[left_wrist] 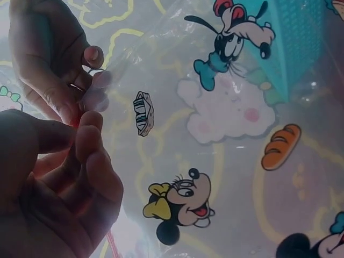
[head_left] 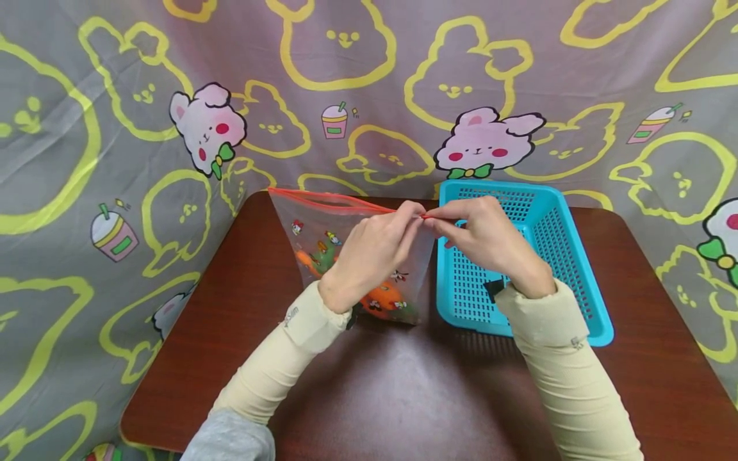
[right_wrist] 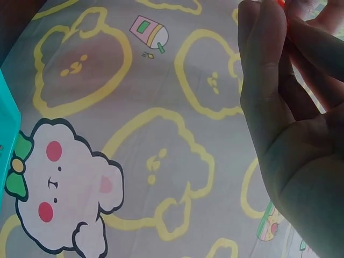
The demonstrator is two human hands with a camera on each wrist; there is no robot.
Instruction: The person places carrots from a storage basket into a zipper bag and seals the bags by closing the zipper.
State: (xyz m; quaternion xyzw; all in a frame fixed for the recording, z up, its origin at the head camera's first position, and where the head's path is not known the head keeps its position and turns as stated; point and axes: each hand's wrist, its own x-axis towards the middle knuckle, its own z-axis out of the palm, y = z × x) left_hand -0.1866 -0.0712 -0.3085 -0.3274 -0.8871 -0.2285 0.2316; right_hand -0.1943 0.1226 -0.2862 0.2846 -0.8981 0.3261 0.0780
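A clear zip bag (head_left: 291,221) printed with small cartoon figures stands on the table, its red zip strip (head_left: 328,200) along the top. Toward the left and middle, the strip's two red edges are apart. Orange and green things (head_left: 386,296) fill the lower part; their kind is blurred by the plastic. My left hand (head_left: 369,253) pinches the zip strip near its right end. Right beside it, the thumb and fingers of my right hand (head_left: 490,234) pinch the red end. In the left wrist view, both sets of fingertips meet at the red strip, next to the printed plastic (left_wrist: 226,161).
A blue plastic basket (head_left: 588,282) with slotted walls stands right of the bag, partly under my right forearm. The brown table (head_left: 219,326) carries both. A grey curtain (head_left: 380,57) with yellow bear outlines and rabbits hangs behind and at the sides.
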